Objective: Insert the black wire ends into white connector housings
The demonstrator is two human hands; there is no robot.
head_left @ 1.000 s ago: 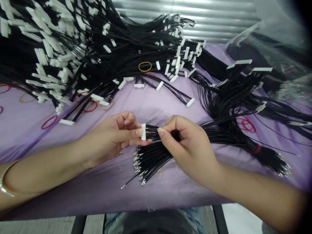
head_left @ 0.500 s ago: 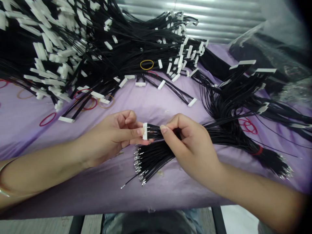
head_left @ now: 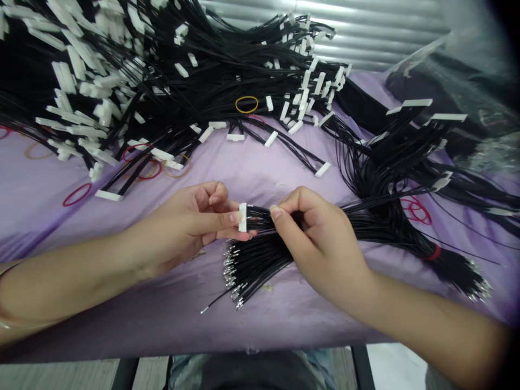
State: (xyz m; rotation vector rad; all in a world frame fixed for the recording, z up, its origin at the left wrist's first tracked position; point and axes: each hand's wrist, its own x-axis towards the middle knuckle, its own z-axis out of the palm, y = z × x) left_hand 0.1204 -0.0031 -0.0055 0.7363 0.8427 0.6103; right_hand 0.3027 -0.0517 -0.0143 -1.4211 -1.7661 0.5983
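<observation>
Hardly anything is changing from a moment ago: both hands are staying together over the middle of the purple surface (head_left: 264, 319), and only the view is drifting a little. Across the far half, a big heap of black harnesses (head_left: 182, 70) tipped with white plugs is sprawling from the left edge past the centre. At the far right, a clear plastic bag (head_left: 467, 70) is holding more dark cable. Nearer, a loose bundle (head_left: 260, 260) of black wires is lying across the surface under the right hand (head_left: 325, 244), with its metal tips (head_left: 229, 271) fanning out on the near side and a red band (head_left: 433, 253) cinching it toward the right. The left hand (head_left: 190, 225) is coming in from the left, its grip closed on a white connector (head_left: 242, 216) between thumb and forefinger, just above the bundle. The right hand's grip is pinching the connector wires (head_left: 260, 214) just beside that plug. Farther off, a red rubber band (head_left: 77, 194) is lying at the left and a yellow rubber band (head_left: 246, 104) is resting on the heap.
</observation>
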